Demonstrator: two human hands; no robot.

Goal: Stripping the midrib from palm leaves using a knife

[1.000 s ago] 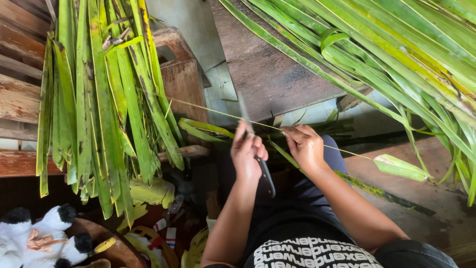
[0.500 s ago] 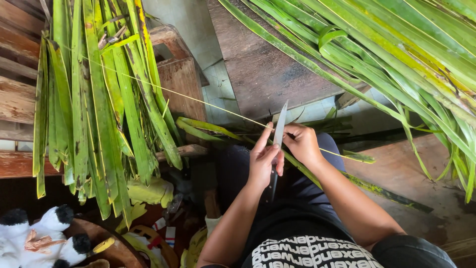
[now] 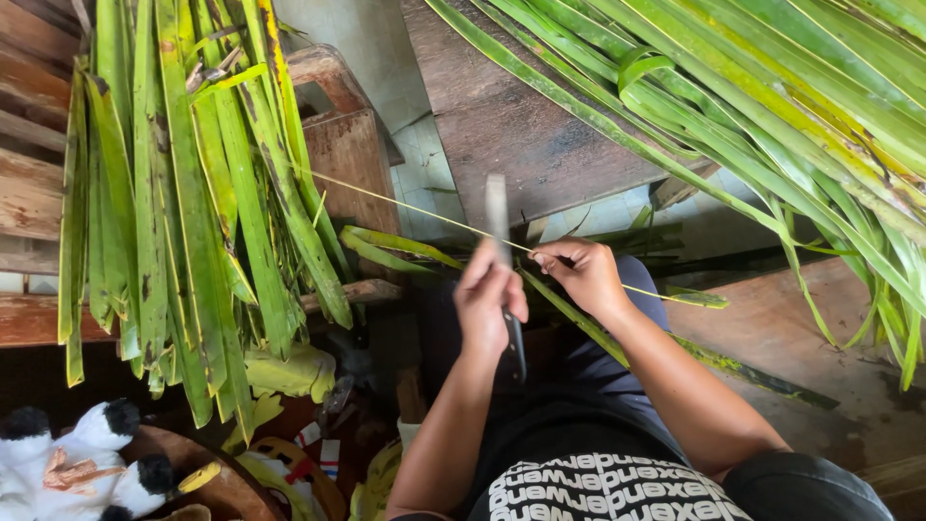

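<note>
Palm leaves (image 3: 772,106) fan down from the upper right in a long green and yellow spread, their tips hanging over a dark wooden worktop (image 3: 511,125). Another bunch of stripped leaf strips (image 3: 183,203) hangs on the left, draped over brown wooden slats (image 3: 29,193) and reaching down near a wooden block (image 3: 352,164). Below that bunch, in the bottom left corner, sits a black and white soft toy (image 3: 87,458) beside a round wooden rim.

A person sits in the middle, seen from above, in a dark shirt with white print, both forearms stretched forward over the lap. Across the scene runs a thin pale leaf rib (image 3: 405,207), slanting from the hanging strips on the left down to the hands and out past them to the right. The right hand (image 3: 584,275) pinches this rib between fingertips, closed narrowly on it, with a green leaf strip (image 3: 569,314) trailing beneath the wrist. The left hand (image 3: 490,294) is wrapped around the handle of a knife (image 3: 500,232), whose flat grey blade stands upright above the fist, its edge meeting the rib just beside the right fingertips. The two hands sit close together, not quite touching.
</note>
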